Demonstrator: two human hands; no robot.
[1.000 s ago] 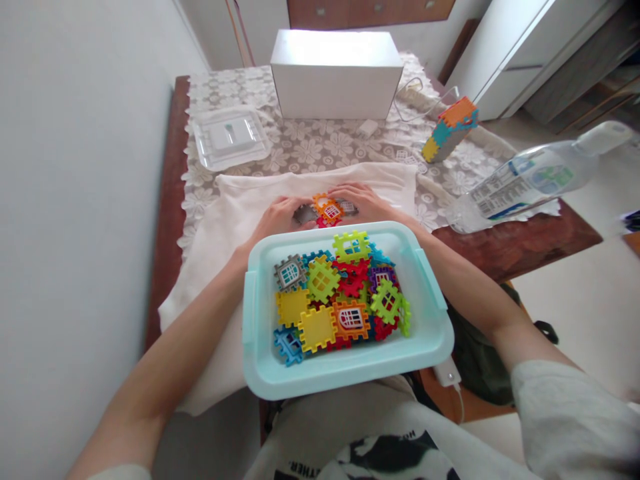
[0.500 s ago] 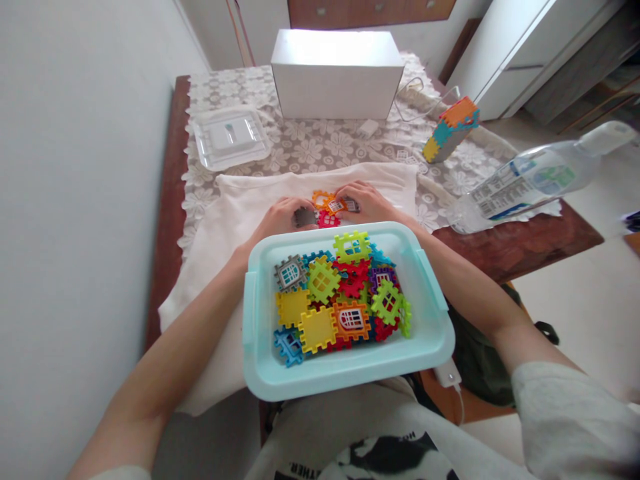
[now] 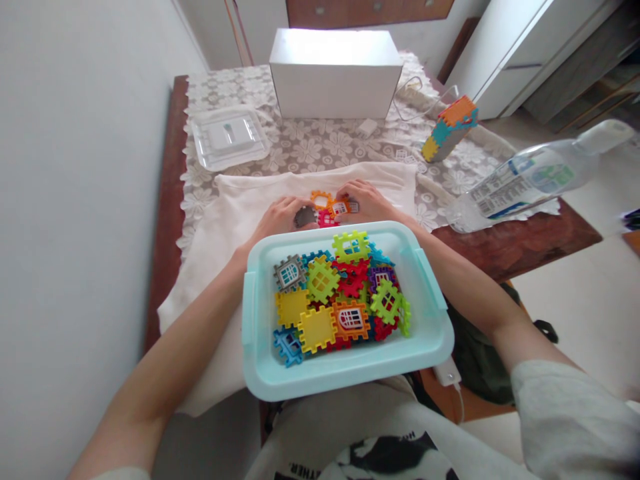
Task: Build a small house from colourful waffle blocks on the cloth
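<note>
A light blue tub (image 3: 430,320) rests on my lap, filled with several interlocking plastic tiles (image 3: 340,287) in yellow, green, red, orange and blue. Beyond it, on a white cloth (image 3: 235,207), my left hand (image 3: 280,217) pinches a grey tile (image 3: 304,216). My right hand (image 3: 363,200) closes on an orange window tile (image 3: 340,208). A red tile (image 3: 326,219) and an orange ring-shaped tile (image 3: 320,197) sit between the two hands, joined or touching; I cannot tell which.
A white box (image 3: 335,70) stands at the table's far end. A clear lid (image 3: 230,137) lies at the back left. A built block of coloured tiles (image 3: 447,128) stands at the right, and a plastic bottle (image 3: 530,177) overhangs the right edge. A wall runs along the left.
The orange window tile has gone from upright between my hands to low and rightward under my right fingers. Both hands drew slightly closer to the small cluster.
</note>
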